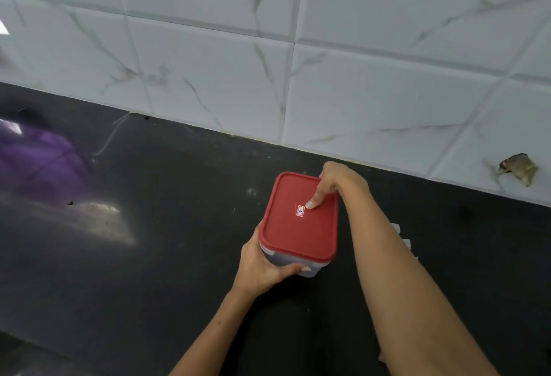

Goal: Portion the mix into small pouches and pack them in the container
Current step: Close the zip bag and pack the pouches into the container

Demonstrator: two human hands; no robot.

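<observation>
With our left hand (264,268) gripping the container (293,265) and our right hand (334,185) curled over its red lid (298,220), thumb pressing down, we judge uneven pressure could leave one corner unsealed.

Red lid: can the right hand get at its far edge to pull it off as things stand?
Probably yes. The right hand is already draped over the far corner of the red lid, thumb on top, while the left hand grips the container below. Nothing lies between.
</observation>
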